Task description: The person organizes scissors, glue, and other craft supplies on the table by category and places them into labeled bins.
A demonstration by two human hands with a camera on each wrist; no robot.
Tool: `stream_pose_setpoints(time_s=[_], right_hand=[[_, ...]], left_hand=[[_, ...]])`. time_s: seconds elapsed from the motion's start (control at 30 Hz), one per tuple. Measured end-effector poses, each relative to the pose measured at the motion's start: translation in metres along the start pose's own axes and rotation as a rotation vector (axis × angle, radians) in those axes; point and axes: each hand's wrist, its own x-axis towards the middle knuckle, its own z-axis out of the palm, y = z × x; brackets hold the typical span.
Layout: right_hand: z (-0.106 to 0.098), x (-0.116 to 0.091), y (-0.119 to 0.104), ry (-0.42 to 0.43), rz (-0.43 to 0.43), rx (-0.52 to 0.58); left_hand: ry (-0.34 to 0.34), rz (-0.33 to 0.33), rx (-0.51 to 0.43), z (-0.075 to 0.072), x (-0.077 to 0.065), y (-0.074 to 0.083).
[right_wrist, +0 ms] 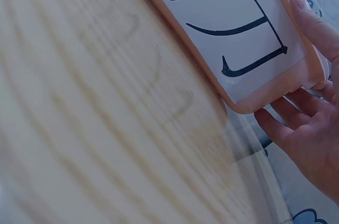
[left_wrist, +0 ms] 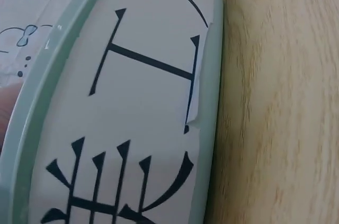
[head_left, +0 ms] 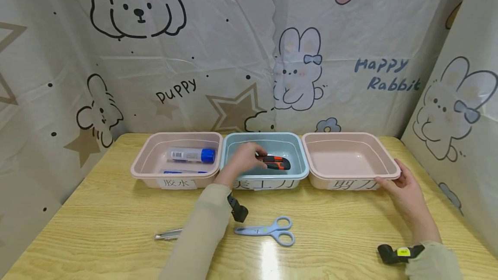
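In the head view, my left hand [head_left: 247,159] reaches over the front rim of the blue bin [head_left: 229,137] and pinches one end of a red-and-black utility knife [head_left: 278,162] inside it. A sliver of that hand shows at the left edge of the left wrist view, beyond the bin's labelled front. My right hand [head_left: 406,191] grips the front right corner of the right pink bin [head_left: 330,172]. In the right wrist view its thumb [right_wrist: 315,23] lies on the rim, while the other fingers curl against the bin's side.
At left stands another pink bin [head_left: 142,165] with a blue-capped glue bottle [head_left: 190,154] and a second blue-marked item [head_left: 184,172]. Light-blue scissors [head_left: 268,230] lie on the wooden table [head_left: 323,228]. A slim silvery item [head_left: 168,234] is partly hidden by the left sleeve. Printed cloth hangs behind.
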Motion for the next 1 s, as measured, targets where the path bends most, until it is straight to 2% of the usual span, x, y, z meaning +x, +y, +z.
stream_pose_setpoints(time_s=[0.23, 0.4, 0.57, 0.73, 0.87, 1.0], right_hand=[[-0.005, 0.002, 0.001, 0.002, 0.012, -0.127], [-0.005, 0.002, 0.0, 0.005, 0.018, -0.09], [-0.005, 0.001, 0.0, 0.01, 0.022, -0.119], [-0.003, -0.001, -0.001, 0.008, 0.026, -0.081], [-0.002, -0.002, -0.001, 0.01, 0.016, -0.068], [-0.001, -0.001, 0.0, -0.001, 0.001, -0.041]], left_hand=[[-0.08, -0.064, 0.062, 0.004, 0.002, 0.001], [-0.109, -0.104, 0.075, 0.005, 0.002, 0.001], [-0.08, -0.107, 0.079, 0.004, 0.002, 0.004], [-0.036, -0.077, 0.114, -0.002, -0.002, 0.009], [-0.003, -0.021, 0.11, -0.01, -0.012, 0.013], [0.021, -0.003, 0.057, -0.021, -0.031, 0.015]])
